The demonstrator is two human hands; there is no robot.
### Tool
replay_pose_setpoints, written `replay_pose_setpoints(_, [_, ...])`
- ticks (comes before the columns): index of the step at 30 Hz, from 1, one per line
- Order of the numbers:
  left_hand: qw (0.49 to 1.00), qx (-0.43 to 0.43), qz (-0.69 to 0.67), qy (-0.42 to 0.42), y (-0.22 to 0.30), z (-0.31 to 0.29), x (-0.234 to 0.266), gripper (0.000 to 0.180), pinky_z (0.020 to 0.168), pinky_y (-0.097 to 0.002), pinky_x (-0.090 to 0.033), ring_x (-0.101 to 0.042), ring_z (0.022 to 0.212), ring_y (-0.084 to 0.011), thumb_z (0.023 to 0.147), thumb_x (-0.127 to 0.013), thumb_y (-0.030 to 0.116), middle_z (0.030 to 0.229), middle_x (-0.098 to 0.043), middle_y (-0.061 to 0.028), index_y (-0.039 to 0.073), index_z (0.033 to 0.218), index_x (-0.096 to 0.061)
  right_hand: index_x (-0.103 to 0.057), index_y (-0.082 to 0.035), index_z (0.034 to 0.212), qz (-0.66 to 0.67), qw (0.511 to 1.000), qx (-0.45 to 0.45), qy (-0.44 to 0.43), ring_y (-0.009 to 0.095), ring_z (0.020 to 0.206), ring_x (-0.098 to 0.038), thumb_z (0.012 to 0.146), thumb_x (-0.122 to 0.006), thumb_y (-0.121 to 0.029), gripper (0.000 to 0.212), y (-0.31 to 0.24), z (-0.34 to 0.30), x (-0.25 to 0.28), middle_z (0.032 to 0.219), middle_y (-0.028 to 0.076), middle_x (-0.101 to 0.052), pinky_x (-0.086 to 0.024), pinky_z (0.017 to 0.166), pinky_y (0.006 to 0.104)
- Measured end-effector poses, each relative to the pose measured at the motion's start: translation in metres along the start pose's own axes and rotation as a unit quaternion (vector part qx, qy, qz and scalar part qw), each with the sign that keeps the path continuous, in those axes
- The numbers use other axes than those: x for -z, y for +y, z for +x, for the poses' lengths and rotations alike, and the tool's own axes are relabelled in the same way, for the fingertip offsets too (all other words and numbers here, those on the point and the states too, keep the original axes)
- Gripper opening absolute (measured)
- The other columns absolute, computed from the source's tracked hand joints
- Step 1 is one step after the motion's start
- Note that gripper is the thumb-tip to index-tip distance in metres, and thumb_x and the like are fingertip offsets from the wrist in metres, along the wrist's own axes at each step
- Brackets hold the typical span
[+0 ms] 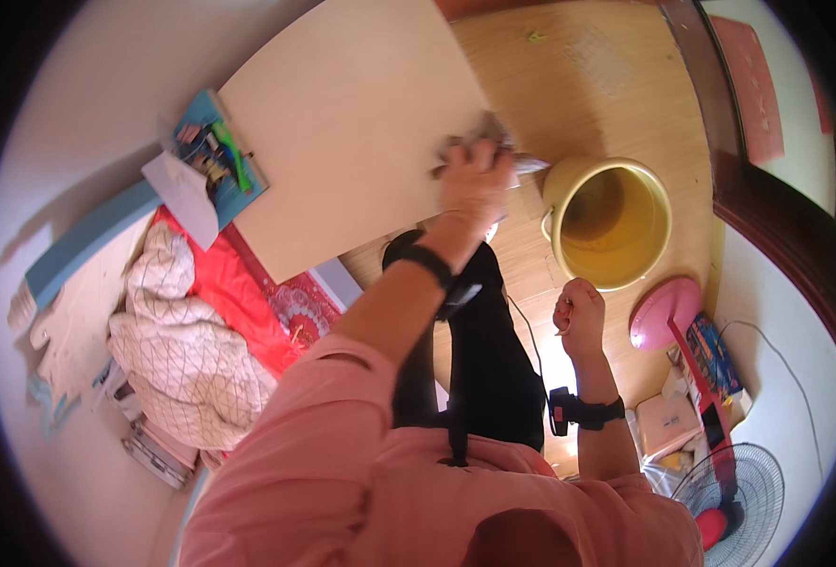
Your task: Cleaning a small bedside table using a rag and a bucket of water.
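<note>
My left hand [475,181] presses a dark grey cloth [494,130] against the right edge of a pale board-like tabletop [352,123]. Motion blurs the cloth, and part of it is hidden under the fingers. My right hand [580,312] is curled into a fist in the air, just below the rim of a yellow bucket [659,222] and apart from it. Nothing shows sticking out of that fist. Brownish water seems to lie in the bucket, which stands on the wooden floor with its handle hanging on the left side.
On the tabletop's left edge sits a blue tray [257,180] of pens and small items. Bedding [182,359] and a red cloth [238,302] lie below it. To the right are a pink round lid-like disc [665,312], boxes [668,420] and a fan [758,491]. A cable runs beside my leg.
</note>
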State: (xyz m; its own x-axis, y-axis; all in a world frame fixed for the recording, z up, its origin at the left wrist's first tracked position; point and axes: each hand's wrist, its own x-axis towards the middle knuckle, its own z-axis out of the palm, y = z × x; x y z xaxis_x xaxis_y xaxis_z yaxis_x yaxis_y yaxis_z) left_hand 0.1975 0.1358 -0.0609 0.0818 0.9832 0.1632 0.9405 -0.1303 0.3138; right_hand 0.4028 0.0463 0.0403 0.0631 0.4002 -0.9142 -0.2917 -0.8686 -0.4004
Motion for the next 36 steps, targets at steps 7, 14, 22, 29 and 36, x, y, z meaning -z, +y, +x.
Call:
replay_pose_setpoints(7, [0.992,-0.076,0.092,-0.027,-0.075,-0.087,0.032,0.017,0.083,-0.0462,-0.044,-0.051,0.090,-0.0251,0.071,-0.067,0.024,0.094,-0.051,-0.0035,0.018,0.085,-0.060,-0.047,-0.007,0.066,-0.049,0.998,0.022,-0.045,0.007,0.040,-0.032,0.081,-0.049,-0.004,0.015,-0.004,-0.001,-0.024,0.052,0.001,-0.040,-0.021,0.036,0.0210])
replay_pose_setpoints(14, [0.869,0.436,0.230,0.056,-0.213,-0.204,0.121,0.024,0.073,-0.0509,-0.046,-0.057,0.088,-0.0363,0.089,-0.050,0.027,0.106,-0.056,-0.0167,0.007,0.099,-0.056,-0.046,-0.006,0.065,-0.095,0.994,0.017,-0.042,0.008,0.039,-0.031,0.080,-0.049,-0.005,0.015,0.006,-0.002,-0.029,0.052,0.002,-0.040,-0.022,0.035,0.0207])
replay_pose_setpoints(22, [0.967,0.176,0.120,-0.140,-0.077,-0.081,0.033,0.018,0.074,-0.0469,-0.043,-0.049,0.092,-0.0316,0.086,-0.051,0.023,0.100,-0.053,-0.0050,0.012,0.100,-0.057,-0.047,-0.006,0.066,-0.145,0.987,0.004,-0.071,0.008,0.039,-0.033,0.081,-0.050,-0.005,0.015,0.018,-0.018,-0.059,0.051,0.002,-0.042,-0.024,0.036,0.0210])
replay_pose_setpoints(29, [0.977,0.197,0.054,-0.067,-0.159,-0.093,0.098,0.022,0.079,-0.0416,-0.049,-0.050,0.105,-0.0281,0.082,-0.055,0.023,0.108,-0.054,-0.0050,0.015,0.103,-0.059,-0.047,-0.006,0.068,-0.168,0.980,0.048,-0.096,0.007,0.040,-0.033,0.081,-0.049,-0.004,0.013,0.005,-0.018,-0.087,0.052,0.001,-0.043,-0.023,0.037,0.0207])
replay_pose_setpoints(36, [0.901,0.367,0.226,-0.059,-0.243,-0.249,0.134,0.023,0.080,-0.0461,-0.047,-0.051,0.102,-0.0338,0.086,-0.051,0.023,0.108,-0.054,-0.0103,0.010,0.104,-0.056,-0.047,-0.006,0.068,-0.132,0.988,0.046,-0.073,0.006,0.041,-0.032,0.081,-0.049,-0.004,0.014,0.008,-0.015,-0.085,0.053,0.000,-0.041,-0.022,0.037,0.0200])
